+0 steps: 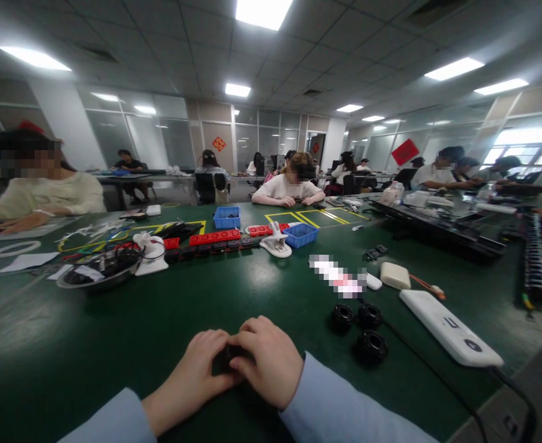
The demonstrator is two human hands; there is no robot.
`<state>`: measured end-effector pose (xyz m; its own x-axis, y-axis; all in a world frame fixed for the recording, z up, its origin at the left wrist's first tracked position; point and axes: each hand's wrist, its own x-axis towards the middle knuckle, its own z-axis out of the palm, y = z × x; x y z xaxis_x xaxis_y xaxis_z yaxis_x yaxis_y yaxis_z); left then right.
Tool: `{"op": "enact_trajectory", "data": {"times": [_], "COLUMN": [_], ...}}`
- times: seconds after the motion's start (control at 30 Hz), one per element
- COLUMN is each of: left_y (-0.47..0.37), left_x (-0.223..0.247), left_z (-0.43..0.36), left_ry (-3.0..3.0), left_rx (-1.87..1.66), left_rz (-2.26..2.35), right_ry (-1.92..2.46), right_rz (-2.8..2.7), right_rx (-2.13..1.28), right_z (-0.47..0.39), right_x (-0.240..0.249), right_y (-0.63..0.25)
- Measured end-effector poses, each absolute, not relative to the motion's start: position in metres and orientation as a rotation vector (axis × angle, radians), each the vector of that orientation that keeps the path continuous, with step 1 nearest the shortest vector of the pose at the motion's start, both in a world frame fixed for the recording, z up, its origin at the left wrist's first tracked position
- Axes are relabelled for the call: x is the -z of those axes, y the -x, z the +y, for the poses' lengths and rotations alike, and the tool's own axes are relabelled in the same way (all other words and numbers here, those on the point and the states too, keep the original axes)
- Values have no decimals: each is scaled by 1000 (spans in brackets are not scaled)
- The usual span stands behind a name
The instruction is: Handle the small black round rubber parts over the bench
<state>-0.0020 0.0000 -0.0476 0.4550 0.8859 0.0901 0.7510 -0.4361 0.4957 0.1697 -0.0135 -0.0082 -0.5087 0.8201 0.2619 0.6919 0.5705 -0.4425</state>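
My left hand [201,366] and my right hand [268,360] meet low in the middle of the view, over the green table [169,320]. Between their curled fingers is a small dark part [232,352], mostly hidden; both hands grip it. Just right of my right hand lie three black ring-shaped parts, one [343,315] at the left, another [370,314] beside it and the third [373,346] nearer to me.
A metal bowl [70,283] of dark parts is at the left. Red strips [215,237], a white clamp [276,245] and a blue bin [301,235] lie further back. A white power strip [450,326] is at the right. People sit around.
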Motion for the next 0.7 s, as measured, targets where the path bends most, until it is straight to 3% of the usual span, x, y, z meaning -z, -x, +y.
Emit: {"op": "enact_trajectory", "data": {"times": [0.47,0.7], "left_y": [4,5], "left_x": [50,48], "left_z": [0,-1], "left_ry": [-2345,-2361], "left_rx": [-529,-508], "left_rz": [1364,1368], "right_ry": [859,1175], "right_rz": [-2324,-2096], "right_rx": [-483,-319], "right_z": [-10,-15], "right_x": [14,9], "right_y": [-169,-167]}}
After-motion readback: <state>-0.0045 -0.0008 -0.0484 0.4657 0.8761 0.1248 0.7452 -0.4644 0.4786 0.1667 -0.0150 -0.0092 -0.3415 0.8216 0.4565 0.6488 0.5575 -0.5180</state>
